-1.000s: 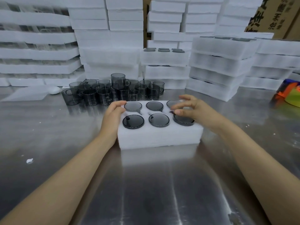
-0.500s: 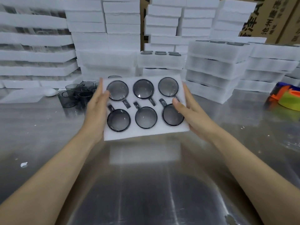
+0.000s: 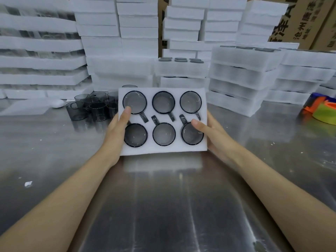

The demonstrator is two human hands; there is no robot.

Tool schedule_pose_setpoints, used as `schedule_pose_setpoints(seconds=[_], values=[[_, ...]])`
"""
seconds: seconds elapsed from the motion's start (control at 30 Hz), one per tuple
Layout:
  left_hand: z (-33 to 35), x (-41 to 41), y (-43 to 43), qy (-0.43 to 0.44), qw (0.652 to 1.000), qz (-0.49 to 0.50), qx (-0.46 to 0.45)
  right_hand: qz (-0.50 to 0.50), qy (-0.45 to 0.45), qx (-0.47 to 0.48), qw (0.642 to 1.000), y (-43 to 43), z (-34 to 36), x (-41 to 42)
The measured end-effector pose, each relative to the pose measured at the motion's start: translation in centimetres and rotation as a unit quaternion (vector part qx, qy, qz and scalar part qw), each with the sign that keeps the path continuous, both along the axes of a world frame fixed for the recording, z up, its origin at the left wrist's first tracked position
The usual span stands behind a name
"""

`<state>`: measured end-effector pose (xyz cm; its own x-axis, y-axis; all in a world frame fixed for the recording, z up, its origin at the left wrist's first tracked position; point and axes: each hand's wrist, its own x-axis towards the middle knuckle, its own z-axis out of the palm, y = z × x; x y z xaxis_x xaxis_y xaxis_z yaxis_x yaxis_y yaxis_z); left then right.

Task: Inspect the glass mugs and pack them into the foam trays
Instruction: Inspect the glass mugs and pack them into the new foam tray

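Note:
A white foam tray [image 3: 162, 149] is tilted up toward me above the steel table, its face showing several smoky grey glass mugs [image 3: 164, 134] seated in round pockets, handles in the slots between the two rows. My left hand [image 3: 116, 131] grips the tray's left edge, thumb on the front near the upper left mug. My right hand [image 3: 211, 135] grips the right edge, thumb lying over the lower right mug. A cluster of loose grey mugs [image 3: 91, 108] stands on the table behind the tray, to the left.
Tall stacks of white foam trays [image 3: 236, 79] line the back of the steel table [image 3: 163, 206]. Cardboard boxes [image 3: 309, 20] stand at the top right. An orange and green tape dispenser [image 3: 321, 111] sits at the right edge. A small white scrap [image 3: 28, 183] lies at the left.
The tray lay flat on the table a second ago. Both hands have lifted it and tipped its face toward me, then held it a little lower and nearer.

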<state>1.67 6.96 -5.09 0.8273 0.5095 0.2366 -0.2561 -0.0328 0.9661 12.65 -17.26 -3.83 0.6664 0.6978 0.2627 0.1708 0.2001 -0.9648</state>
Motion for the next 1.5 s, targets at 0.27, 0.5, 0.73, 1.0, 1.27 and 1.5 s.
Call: schedule_pose_setpoints(seconds=[0.27, 0.5, 0.73, 1.0, 1.27, 1.5], values=[[-0.4, 0.3, -0.2, -0.004, 0.999, 0.045, 0.023, -0.096, -0.008, 0.038, 0.995, 1.2, -0.1, -0.2], [-0.3, 0.2, -0.7, -0.021, 0.998, 0.041, 0.03, -0.018, -0.067, -0.098, 0.993, 0.3, -0.5, 0.6], [-0.4, 0.5, -0.4, -0.01, 1.0, 0.028, 0.005, -0.029, -0.107, -0.07, 0.991, 0.4, -0.1, 0.2], [-0.7, 0.1, 0.8, 0.013, 0.994, -0.113, 0.004, -0.025, -0.111, -0.064, 0.991, 0.3, -0.8, 0.8], [-0.9, 0.2, 0.8, 0.009, 0.997, -0.071, 0.034, -0.083, -0.117, -0.106, 0.984, 0.5, -1.5, 1.0], [-0.7, 0.9, 0.0, -0.011, 0.999, 0.003, 0.03, -0.127, -0.104, -0.08, 0.983, 1.2, -1.5, 1.5]])
